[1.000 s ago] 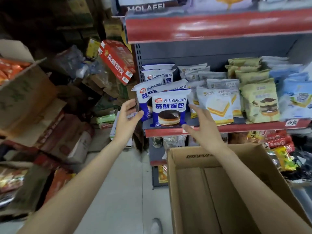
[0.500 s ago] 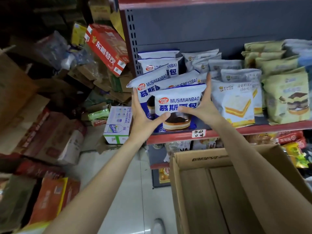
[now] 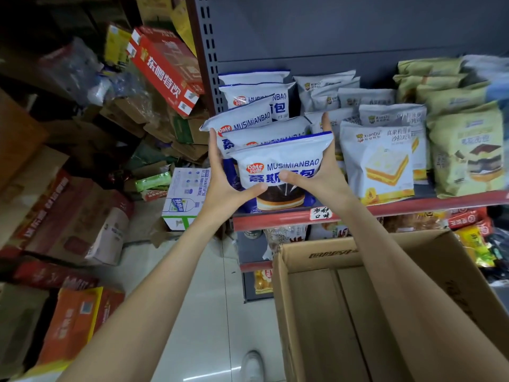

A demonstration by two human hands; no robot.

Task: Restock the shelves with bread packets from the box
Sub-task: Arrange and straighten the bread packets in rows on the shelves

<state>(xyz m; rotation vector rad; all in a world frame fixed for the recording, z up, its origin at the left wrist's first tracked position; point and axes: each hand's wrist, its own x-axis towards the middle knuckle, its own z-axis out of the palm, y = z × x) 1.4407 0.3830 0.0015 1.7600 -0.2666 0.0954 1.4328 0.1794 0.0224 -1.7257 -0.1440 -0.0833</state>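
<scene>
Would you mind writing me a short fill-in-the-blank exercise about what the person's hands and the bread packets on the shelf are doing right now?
1. The left hand and right hand grip the front Musimianbao packet from ____ sides.
2. The printing on that packet is white and ____.
3. The cardboard box below the shelf edge shows ____ packets inside.
4. The packet with the yellow layered cake picture stands to the ____ of the held one.

Missing words: both; blue; no; right

Rear Musimianbao packets [image 3: 254, 86] mostly hidden behind the front ones; far-right packets [image 3: 493, 70] blurred, edge-cropped.
</scene>
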